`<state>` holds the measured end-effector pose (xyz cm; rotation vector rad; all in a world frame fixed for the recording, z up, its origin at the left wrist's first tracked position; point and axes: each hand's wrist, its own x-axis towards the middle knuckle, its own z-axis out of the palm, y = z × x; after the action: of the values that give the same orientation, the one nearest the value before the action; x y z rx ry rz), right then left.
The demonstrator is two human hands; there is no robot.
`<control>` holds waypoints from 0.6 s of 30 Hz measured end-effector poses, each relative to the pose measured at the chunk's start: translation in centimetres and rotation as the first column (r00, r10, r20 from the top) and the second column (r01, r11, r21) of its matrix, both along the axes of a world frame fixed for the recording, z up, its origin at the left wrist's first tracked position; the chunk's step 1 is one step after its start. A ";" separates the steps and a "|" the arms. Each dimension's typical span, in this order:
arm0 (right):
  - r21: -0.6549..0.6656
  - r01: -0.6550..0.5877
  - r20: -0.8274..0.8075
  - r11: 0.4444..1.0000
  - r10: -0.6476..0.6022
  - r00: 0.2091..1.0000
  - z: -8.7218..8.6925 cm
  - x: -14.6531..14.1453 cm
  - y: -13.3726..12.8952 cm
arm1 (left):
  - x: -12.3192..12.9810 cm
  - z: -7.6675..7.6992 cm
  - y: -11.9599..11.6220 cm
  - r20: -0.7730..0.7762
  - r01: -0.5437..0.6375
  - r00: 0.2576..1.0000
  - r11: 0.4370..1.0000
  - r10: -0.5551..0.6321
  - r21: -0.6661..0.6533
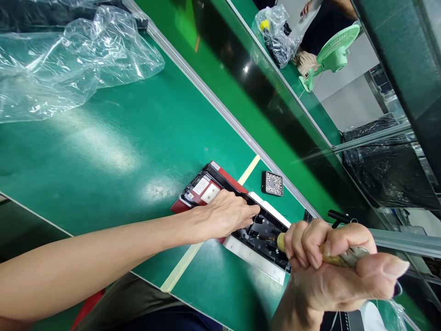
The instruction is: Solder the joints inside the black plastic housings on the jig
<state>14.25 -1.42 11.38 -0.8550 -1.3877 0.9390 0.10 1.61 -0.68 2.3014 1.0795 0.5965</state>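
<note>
My right hand [330,257] is closed around the yellow handle of a screwdriver [280,242]. Its shaft points left into the black inside of a long red and black housing [265,230], which lies on the green bench. My left hand [232,211] rests on the middle of that housing, fingers curled over it and pressed together; what lies under the fingers is hidden. At the housing's far left end are a white label [201,185] and a pale plate with screws [210,193]. White strips [255,259] run along both sides of its right part.
A small black tray [264,183] of tiny screws stands behind the housing. Yellow tape [182,269] crosses the bench. Clear plastic wrap [79,69] covers dark items at upper left. Behind a metal rail [206,99] are a green fan [336,53] and another person [319,32].
</note>
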 end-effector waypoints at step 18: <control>-0.025 -0.015 -0.062 1.000 0.013 0.998 -0.3 0.1 -0.2 | -0.1 0.0 -0.1 0.013 0.009 1.000 1.000 -0.009 -0.003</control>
<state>14.33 -1.58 11.06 -0.8295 -1.3328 0.9881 0.03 1.55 -0.73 2.2959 1.0624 0.6054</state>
